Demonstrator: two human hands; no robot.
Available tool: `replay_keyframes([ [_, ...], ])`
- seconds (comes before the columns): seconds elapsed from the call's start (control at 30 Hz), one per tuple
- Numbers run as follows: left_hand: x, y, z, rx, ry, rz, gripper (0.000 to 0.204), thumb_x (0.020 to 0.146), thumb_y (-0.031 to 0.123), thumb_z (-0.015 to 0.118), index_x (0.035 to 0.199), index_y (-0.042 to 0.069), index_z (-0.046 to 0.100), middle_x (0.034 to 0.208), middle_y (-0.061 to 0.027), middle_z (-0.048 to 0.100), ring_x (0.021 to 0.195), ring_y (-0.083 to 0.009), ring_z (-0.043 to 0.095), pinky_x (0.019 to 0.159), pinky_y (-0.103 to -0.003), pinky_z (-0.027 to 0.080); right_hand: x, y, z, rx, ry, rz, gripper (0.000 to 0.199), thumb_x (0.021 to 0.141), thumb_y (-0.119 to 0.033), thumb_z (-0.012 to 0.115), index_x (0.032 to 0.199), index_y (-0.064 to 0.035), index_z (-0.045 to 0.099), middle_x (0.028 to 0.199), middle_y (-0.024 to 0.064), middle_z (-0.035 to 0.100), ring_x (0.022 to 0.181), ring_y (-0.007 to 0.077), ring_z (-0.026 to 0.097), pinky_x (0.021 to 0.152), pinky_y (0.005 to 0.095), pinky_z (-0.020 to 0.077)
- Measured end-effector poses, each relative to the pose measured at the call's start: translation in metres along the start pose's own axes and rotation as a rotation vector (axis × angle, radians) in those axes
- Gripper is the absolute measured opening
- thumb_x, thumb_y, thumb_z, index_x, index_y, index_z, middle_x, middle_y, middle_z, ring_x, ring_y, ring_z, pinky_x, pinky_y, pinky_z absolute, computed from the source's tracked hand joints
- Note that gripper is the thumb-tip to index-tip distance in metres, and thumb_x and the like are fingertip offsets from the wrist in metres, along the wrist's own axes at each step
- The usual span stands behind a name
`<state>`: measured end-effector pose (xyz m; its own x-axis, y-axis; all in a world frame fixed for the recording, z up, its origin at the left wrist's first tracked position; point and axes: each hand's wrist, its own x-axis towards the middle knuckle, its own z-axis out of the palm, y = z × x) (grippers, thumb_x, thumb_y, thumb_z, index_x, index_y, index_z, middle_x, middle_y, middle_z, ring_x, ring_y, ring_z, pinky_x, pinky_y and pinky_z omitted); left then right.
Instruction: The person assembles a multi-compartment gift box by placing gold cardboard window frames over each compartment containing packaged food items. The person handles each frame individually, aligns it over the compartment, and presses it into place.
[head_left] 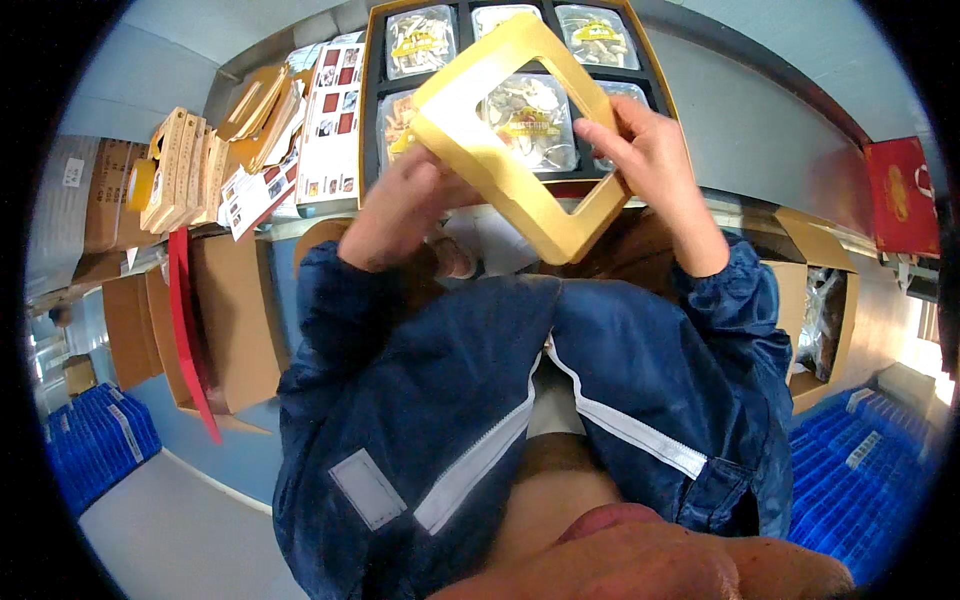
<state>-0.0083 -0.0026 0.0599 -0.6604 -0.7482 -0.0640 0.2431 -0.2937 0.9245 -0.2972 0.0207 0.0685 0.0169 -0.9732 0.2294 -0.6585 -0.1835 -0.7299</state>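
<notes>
Two hands, left hand (400,205), right hand (650,165), gripping yellow square frame (500,150), tilted

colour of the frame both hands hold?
Golden yellow frame, clearest in the head view.

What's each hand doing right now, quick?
Left hand: closed on the lower left edge of the yellow frame.
Right hand: closed on the frame's right corner, above the tray of packets.

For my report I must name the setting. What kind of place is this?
Probably a packing workshop for food gift boxes. Both hands hold a yellow cardboard frame over a black tray of sealed snack packs; stacked brown cartons and blue plastic crates stand around.
</notes>
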Motion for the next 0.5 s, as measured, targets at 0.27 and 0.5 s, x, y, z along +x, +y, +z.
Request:
replay_keyframes([
  [0.27,0.006,-0.015,0.02,-0.187,0.116,0.032,0.055,0.1,0.02,0.06,0.148,0.001,0.042,0.133,-0.0137,0.062,0.115,-0.0262,0.064,0.103,-0.042,0.05,-0.019,-0.013,0.027,-0.08,0.162,-0.125,0.056,0.083,-0.046,0.078,0.113,-0.0008,0.066,0.096,0.0153,0.068,0.084,0.0287,0.066,0.074,0.0377,0.0529],
  [0.5,0.012,-0.017,0.026,-0.074,0.249,0.07,0.05,0.095,0.015,0.065,0.142,0.003,0.053,0.124,-0.0092,0.065,0.112,-0.0201,0.065,0.094,-0.037,0.055,-0.025,-0.058,0.033,0.234,-0.165,-0.058,0.051,0.077,-0.036,0.086,0.11,-0.0016,0.066,0.085,0.0072,0.063,0.077,0.0201,0.063,0.07,0.0331,0.0518],
])
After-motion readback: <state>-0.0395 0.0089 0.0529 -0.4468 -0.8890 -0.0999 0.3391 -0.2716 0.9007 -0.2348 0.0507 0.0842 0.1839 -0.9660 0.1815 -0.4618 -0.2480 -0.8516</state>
